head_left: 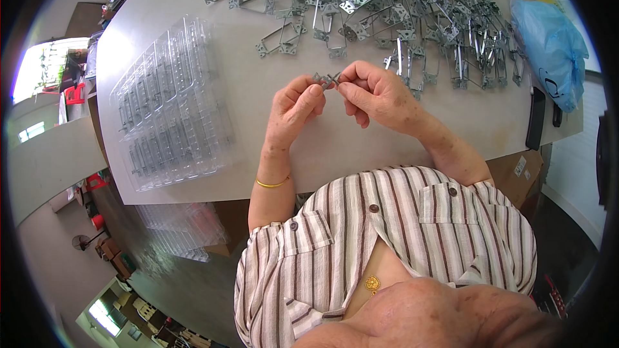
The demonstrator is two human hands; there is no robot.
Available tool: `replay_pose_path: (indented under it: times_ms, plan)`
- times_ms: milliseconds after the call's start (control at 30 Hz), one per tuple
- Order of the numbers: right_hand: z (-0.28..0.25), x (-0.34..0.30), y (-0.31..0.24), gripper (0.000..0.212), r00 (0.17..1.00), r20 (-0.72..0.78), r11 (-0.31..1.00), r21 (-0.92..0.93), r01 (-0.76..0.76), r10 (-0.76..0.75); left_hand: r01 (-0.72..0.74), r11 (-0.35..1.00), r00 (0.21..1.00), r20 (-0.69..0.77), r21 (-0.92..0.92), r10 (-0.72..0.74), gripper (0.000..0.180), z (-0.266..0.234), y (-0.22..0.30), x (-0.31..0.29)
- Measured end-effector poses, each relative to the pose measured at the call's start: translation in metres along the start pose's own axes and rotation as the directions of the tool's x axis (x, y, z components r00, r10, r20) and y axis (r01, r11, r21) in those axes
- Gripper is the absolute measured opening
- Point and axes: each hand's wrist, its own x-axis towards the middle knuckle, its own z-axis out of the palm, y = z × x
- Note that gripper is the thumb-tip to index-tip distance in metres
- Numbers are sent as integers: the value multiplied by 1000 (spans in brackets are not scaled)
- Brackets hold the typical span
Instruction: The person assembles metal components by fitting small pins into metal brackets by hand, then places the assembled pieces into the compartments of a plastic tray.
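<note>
Between my two hands is a small metal bracket (327, 82), held in front of me above the table. My left hand (295, 107) pinches its left end between thumb and fingers. At the right end, the thumb and index finger of my right hand (377, 95) are closed on the same bracket. Most of its shape is hidden by my fingertips. Beyond my hands lies a heap of similar metal brackets (400, 16), thin rods with flat punched end plates, tangled together. To the left stands a clear plastic tray (174, 109) with rows of slots holding metal pieces.
The white table (258, 84) bears all this. A blue plastic bag (548, 51) sits at its right end, near a black flat object (535, 118). More clear trays (177, 229) are stacked below the left front edge. A cardboard box (516, 177) stands under the right side.
</note>
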Motion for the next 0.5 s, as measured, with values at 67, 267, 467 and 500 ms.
replay_pose_path:
  times_ms: [67, 267, 467, 500]
  plan:
    - [1, 1, 0, 17, 999, -2, 999, 24, -36, 36, -23, 999, 1000, 14, 29, 23, 31, 0, -1, 0]
    - [1, 2, 4, 18, 998, 0, 997, 49, -58, 58, -47, 998, 998, 37, 45, 45, 33, 0, 0, -2]
    - [-10, -1, 1, 7, 979, -116, 906, -411, 105, -166, 13, 999, 1000, -13, -41, -13, 33, -2, 3, 1]
    - [-10, 1, 3, 7, 979, -116, 906, -411, 105, -166, 9, 998, 1000, -12, -55, -9, 33, -2, 4, 1]
